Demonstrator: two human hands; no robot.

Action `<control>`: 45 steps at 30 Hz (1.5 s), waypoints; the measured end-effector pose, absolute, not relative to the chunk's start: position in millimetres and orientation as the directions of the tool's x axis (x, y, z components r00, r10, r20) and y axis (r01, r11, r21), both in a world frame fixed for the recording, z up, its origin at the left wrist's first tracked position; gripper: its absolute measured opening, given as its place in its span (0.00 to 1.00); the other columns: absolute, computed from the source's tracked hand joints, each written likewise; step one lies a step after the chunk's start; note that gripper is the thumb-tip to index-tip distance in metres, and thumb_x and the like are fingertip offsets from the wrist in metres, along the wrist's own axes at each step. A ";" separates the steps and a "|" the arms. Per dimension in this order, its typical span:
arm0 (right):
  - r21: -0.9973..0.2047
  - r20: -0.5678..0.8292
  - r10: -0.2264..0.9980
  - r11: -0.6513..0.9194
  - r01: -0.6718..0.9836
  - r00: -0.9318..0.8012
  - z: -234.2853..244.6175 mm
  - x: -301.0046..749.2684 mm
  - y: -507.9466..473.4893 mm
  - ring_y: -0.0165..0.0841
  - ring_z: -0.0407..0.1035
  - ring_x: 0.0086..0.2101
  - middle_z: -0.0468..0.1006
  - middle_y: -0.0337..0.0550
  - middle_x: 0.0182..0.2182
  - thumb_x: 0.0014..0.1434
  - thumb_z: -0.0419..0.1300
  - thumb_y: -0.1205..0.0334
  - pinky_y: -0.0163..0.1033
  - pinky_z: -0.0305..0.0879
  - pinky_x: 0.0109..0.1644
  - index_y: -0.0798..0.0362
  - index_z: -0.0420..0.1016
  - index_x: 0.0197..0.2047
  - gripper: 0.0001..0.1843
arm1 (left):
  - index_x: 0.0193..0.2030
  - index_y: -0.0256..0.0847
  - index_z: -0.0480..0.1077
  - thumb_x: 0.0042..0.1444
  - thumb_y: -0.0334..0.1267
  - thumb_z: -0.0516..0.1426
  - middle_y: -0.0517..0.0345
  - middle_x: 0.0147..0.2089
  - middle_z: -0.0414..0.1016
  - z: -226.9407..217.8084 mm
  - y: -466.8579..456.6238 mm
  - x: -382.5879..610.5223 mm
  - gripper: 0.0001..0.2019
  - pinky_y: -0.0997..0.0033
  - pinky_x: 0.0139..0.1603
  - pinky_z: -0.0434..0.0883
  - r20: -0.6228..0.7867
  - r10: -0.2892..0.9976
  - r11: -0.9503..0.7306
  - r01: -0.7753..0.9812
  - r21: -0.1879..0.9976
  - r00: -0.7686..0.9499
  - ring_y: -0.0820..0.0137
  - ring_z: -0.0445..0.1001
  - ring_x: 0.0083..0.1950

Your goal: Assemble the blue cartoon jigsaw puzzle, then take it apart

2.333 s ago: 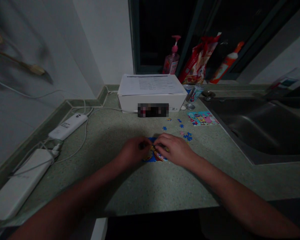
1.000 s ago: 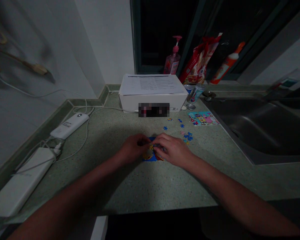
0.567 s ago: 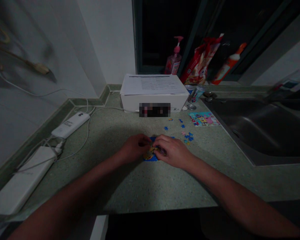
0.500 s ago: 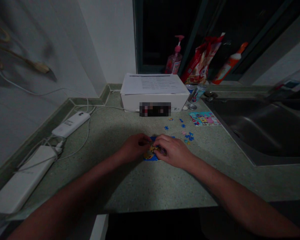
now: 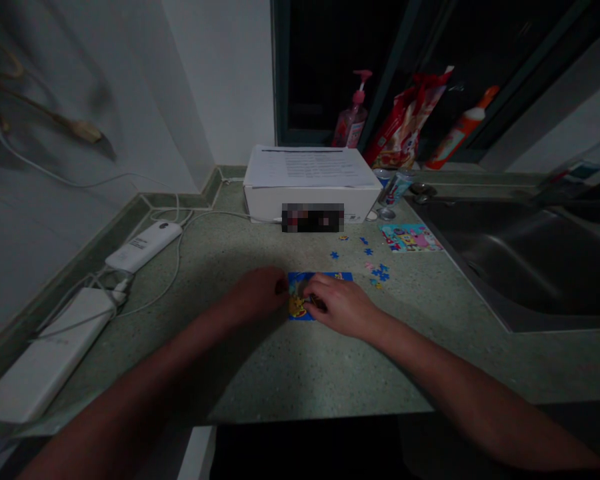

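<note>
A small blue and yellow jigsaw puzzle [image 5: 296, 311] lies on the counter, its right part covered by my right hand [image 5: 343, 303]. That hand bends over the puzzle with thumb and forefinger pinched at a puzzle piece [image 5: 307, 299], which is mostly hidden. My left hand [image 5: 261, 291] rests at the puzzle's left edge, its fingers curled in; what they hold, if anything, is hidden. Several loose blue puzzle pieces [image 5: 381, 273] lie on the counter to the right. Behind them is a colourful picture card [image 5: 411, 238] with cartoon figures.
A white box [image 5: 310, 190] with a printed sheet on top stands at the back. White power banks [image 5: 144, 247] and cables lie on the left. On the right is a metal sink [image 5: 523, 253]. A pink pump bottle [image 5: 350, 123], a red bag and cans stand near the window.
My left hand has drawn back a little to the left, uncovering more of the puzzle's upper left. My right hand stays over the puzzle, nearly unmoved. The camera view has shifted slightly.
</note>
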State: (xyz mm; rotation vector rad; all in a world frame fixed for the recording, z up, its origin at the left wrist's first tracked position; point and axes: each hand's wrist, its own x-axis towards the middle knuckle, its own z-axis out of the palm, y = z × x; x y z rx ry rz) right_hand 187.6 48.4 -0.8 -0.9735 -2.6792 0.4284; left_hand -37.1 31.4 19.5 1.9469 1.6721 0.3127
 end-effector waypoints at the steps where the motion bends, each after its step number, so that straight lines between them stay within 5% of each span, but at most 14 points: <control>1: -0.354 0.131 0.652 0.734 0.579 -0.746 -0.2 187.2 48.5 0.37 0.75 0.41 0.80 0.43 0.42 0.65 0.62 0.65 0.41 0.64 0.42 0.51 0.77 0.44 0.04 | 0.31 0.41 0.74 0.56 0.33 0.62 0.57 0.31 0.73 19.4 31.8 -36.5 0.03 0.66 0.35 0.61 -0.186 0.963 -0.072 0.848 0.525 0.197 0.66 0.70 0.32; 10: -0.307 0.079 0.647 0.740 0.599 -0.758 2.6 186.7 46.4 0.38 0.74 0.42 0.79 0.44 0.44 0.66 0.63 0.63 0.42 0.63 0.44 0.51 0.78 0.46 0.06 | 0.38 0.43 0.77 0.59 0.37 0.61 0.52 0.39 0.81 28.1 31.7 -32.5 0.03 0.64 0.36 0.65 -0.250 0.949 -0.071 0.903 0.423 0.192 0.62 0.76 0.39; 45: -0.270 0.124 0.630 0.765 0.585 -0.767 7.1 186.8 41.7 0.34 0.71 0.40 0.76 0.44 0.44 0.69 0.60 0.64 0.40 0.61 0.41 0.51 0.80 0.46 0.06 | 0.42 0.45 0.77 0.56 0.37 0.61 0.55 0.41 0.80 24.0 30.8 -27.4 0.07 0.64 0.38 0.67 -0.262 0.944 -0.083 0.910 0.406 0.203 0.62 0.76 0.40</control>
